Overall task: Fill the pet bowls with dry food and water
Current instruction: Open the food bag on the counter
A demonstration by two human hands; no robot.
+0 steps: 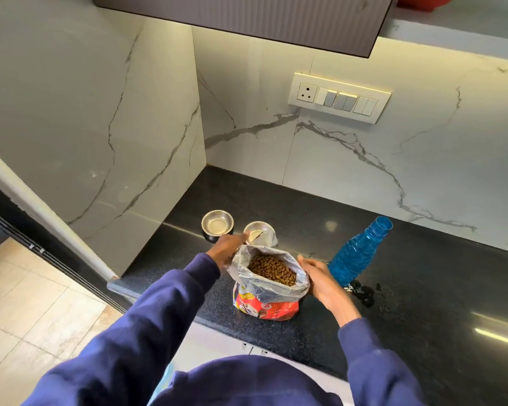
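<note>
An open red bag of dry pet food [267, 306] stands near the counter's front edge, brown kibble [272, 270] showing in its silver-lined mouth. My left hand [225, 247] grips the bag's left rim. My right hand [317, 276] holds the bag's right side. Behind the bag sit two steel bowls: the left bowl [217, 224] looks empty, and the right bowl [261, 230] is partly hidden by the bag's rim. A blue plastic bottle [355, 253] without a cap stands to the right of the bag.
The black granite counter [423, 288] ends at a marble side wall on the left and a marble backsplash with a switch panel [339, 96]. Water is spilled [364, 293] by the bottle's base. An upper cabinet [247, 19] hangs overhead.
</note>
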